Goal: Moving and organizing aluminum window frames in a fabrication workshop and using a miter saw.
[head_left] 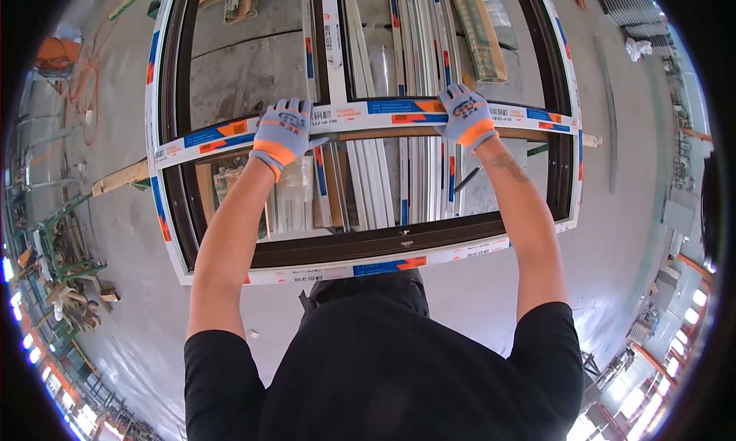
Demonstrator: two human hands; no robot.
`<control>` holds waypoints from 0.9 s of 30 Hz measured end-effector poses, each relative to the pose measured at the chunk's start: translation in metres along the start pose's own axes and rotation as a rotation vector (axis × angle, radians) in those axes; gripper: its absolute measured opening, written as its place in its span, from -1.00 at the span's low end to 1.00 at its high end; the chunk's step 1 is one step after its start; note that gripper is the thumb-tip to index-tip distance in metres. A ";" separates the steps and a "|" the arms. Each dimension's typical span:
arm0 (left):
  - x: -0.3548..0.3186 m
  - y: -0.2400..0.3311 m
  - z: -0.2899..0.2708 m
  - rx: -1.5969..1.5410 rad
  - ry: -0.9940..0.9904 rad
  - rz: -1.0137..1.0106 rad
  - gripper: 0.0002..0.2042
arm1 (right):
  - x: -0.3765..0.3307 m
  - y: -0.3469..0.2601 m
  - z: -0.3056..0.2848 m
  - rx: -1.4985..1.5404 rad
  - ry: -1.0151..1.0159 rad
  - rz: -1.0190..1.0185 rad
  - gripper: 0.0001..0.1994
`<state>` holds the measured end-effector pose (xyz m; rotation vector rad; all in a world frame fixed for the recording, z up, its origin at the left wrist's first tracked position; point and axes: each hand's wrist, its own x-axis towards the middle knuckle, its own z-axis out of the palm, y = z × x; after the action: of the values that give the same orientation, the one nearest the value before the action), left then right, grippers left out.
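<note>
A large window frame of dark brown profiles, wrapped in white, blue and orange protective film, lies in front of me. Its film-covered crossbar runs from side to side. My left hand, in a grey glove with an orange band, is closed over the crossbar left of the middle; its fingers lie over the far edge and its thumb sticks out along the near side. Farther right, my right hand, gloved alike, is wrapped over the same bar, its thumb partly hidden. A thin dark curved piece shows below my right wrist.
Long wrapped profiles lie under the frame, seen through its openings. A wooden beam juts out past the frame's left side. Green racks with offcuts stand at left. A long strip lies on the floor at right.
</note>
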<state>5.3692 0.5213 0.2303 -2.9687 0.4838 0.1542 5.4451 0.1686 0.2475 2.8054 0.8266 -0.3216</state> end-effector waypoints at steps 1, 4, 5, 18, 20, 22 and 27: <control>0.001 -0.001 0.000 0.008 0.002 -0.005 -0.28 | 0.002 0.002 -0.002 0.002 0.008 -0.004 -0.43; -0.005 -0.001 -0.009 0.015 -0.016 -0.043 -0.31 | 0.000 -0.002 -0.012 0.028 0.042 -0.020 -0.43; -0.008 0.003 -0.015 0.025 -0.015 -0.048 -0.31 | -0.003 -0.002 -0.011 0.032 0.051 -0.023 -0.43; -0.145 0.168 -0.046 -0.518 0.616 -0.406 -0.60 | -0.103 0.020 0.007 0.177 0.386 0.036 -0.31; -0.225 0.223 -0.044 -0.612 0.494 -0.439 -0.69 | -0.093 0.018 0.015 0.227 0.462 -0.038 -0.31; -0.280 0.286 -0.007 -0.662 0.563 -0.392 -0.76 | -0.089 0.022 0.024 0.212 0.485 -0.072 -0.30; -0.302 0.356 0.082 -0.661 0.116 -0.482 -0.68 | -0.098 0.016 0.030 0.176 0.388 -0.051 -0.27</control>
<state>4.9629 0.2919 0.1467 -3.6349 -0.3634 0.1052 5.3692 0.0987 0.2468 3.0665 0.9903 0.1598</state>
